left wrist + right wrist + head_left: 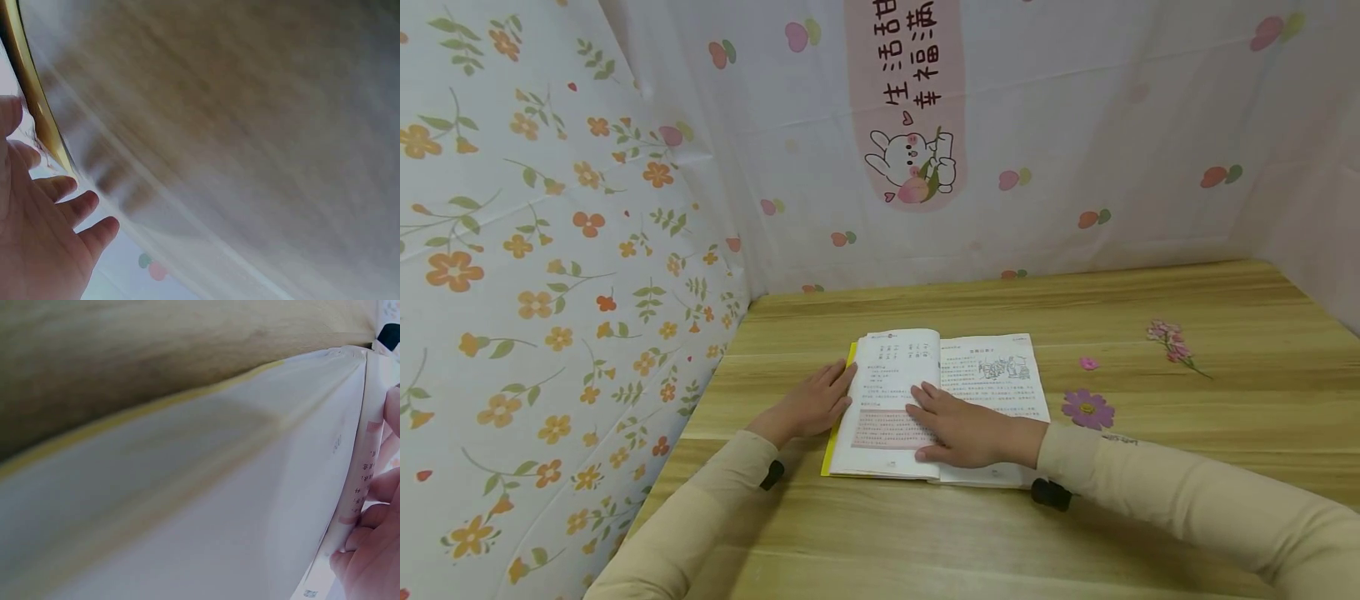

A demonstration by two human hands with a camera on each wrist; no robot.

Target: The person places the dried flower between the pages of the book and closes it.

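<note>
An open book point(891, 379) with a yellow cover edge lies on the wooden table. Its left page carries a pink text block, and the right page point(1015, 400) has a line drawing near the top. My left hand point(812, 404) rests at the book's left edge, its fingertips right at the border. In the left wrist view, that hand point(47, 231) has its fingers extended beside the yellow edge. Across the inner part of the left page, near the fold, my right hand point(962, 429) rests with spread fingers. The right wrist view has this hand point(375, 544) against the curved page.
To the right of the book lie a purple flower point(1087, 409), a small pink blossom point(1088, 363) and a pink flower sprig point(1172, 340). Floral curtains point(572, 250) hang along the left and back of the wooden table point(850, 542).
</note>
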